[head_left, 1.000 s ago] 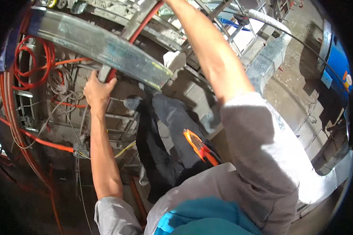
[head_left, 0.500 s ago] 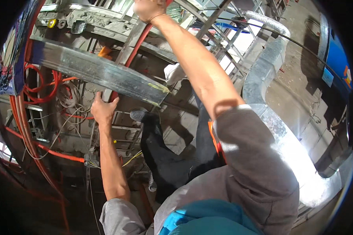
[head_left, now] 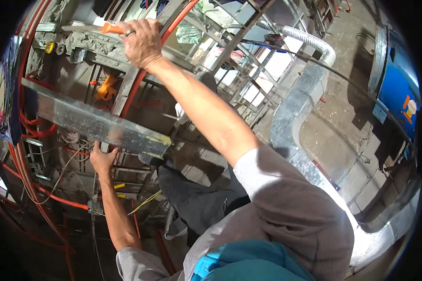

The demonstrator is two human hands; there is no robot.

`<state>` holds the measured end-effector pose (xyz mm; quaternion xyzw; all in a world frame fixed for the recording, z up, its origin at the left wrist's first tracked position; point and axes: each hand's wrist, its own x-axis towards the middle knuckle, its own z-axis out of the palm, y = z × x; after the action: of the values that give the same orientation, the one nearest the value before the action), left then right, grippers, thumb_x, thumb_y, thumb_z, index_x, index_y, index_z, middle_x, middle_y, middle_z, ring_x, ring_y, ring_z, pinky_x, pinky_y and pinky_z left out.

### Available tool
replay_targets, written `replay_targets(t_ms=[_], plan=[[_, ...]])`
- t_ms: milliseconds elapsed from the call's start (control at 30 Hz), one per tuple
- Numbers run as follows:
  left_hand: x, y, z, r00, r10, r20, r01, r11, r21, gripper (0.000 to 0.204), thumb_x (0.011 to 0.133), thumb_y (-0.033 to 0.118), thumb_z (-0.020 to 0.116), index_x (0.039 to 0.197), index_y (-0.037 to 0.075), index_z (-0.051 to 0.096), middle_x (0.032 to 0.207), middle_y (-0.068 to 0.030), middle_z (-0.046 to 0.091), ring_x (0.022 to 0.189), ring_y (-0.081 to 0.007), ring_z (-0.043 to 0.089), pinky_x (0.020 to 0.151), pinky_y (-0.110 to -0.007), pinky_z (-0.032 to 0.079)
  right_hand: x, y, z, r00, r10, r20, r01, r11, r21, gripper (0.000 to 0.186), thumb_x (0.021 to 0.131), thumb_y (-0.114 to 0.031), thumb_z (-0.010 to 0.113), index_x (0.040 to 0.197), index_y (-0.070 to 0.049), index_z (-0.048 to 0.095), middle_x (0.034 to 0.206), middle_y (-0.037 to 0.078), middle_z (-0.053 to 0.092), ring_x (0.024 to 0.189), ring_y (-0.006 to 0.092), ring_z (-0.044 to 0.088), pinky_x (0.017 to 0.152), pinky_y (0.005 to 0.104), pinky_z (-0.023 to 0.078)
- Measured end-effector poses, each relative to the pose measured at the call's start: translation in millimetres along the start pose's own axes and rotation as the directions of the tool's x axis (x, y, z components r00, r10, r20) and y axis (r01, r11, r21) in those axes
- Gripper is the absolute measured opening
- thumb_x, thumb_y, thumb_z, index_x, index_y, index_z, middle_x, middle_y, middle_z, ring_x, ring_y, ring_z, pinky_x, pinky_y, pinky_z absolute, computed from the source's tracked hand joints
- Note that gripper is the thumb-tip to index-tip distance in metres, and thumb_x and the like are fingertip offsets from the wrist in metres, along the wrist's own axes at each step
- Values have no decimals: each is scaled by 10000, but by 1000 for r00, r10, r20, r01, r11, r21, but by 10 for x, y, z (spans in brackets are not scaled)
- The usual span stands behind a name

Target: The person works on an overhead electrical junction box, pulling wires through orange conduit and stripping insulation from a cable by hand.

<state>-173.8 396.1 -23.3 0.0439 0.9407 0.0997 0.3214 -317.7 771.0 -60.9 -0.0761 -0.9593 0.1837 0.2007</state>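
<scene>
My right hand (head_left: 143,44) is closed around an orange-handled thing (head_left: 111,28) whose far end is hidden. That hand is above the upper part of a narrow metal rail (head_left: 124,91), which has a red pipe (head_left: 135,89) along its side. Lower on the same rail is my left hand (head_left: 103,159), with thumb and fingers on either side of it. A dusty galvanized metal channel (head_left: 94,119) crosses over the rail just beyond the left hand. Its cut end has a yellowish mark. Past the channel hangs an orange tool-like thing (head_left: 107,89), its kind unclear.
Cable bundles (head_left: 4,93) and red conduits (head_left: 21,164) run down the left. A yellow roll (head_left: 49,47) lies on a rough ledge. Metal ladder-like frames (head_left: 239,37) rise beyond my right arm. At the right are a bent silver duct (head_left: 290,112) and a blue cabinet (head_left: 398,89).
My right hand has shifted left and nearer, and the orange-handled thing now shows in it. The view has moved, so the channel sits lower and farther left. My left hand stays on the rail.
</scene>
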Motion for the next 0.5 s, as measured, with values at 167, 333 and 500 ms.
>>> replay_targets(t_ms=[167,333,500], plan=[[5,-218,132,996,45,-71,-45,999,5,589,604,324,904,1028,-10,669,884,-217,716,827,-423,699,728,-492,556,18,10,-67,1000,16,18,-18,993,117,373,863,-194,698,1224,-107,657,1072,49,656,1041,239,572,976,434,353],[49,-21,99,997,63,-43,-67,994,-85,548,608,282,881,1024,-6,672,860,-211,707,787,-407,701,690,-483,558,-116,65,-397,998,-50,43,39,974,224,363,868,-120,672,1230,-110,649,1035,38,626,1006,241,562,961,439,356],[3,-210,214,992,72,-108,-66,996,54,720,550,333,934,1133,5,668,985,-251,715,901,-445,686,767,-492,558,-582,74,-1150,968,-168,186,90,926,367,451,833,-100,714,1277,-112,640,1055,17,635,1000,226,578,956,419,382]])
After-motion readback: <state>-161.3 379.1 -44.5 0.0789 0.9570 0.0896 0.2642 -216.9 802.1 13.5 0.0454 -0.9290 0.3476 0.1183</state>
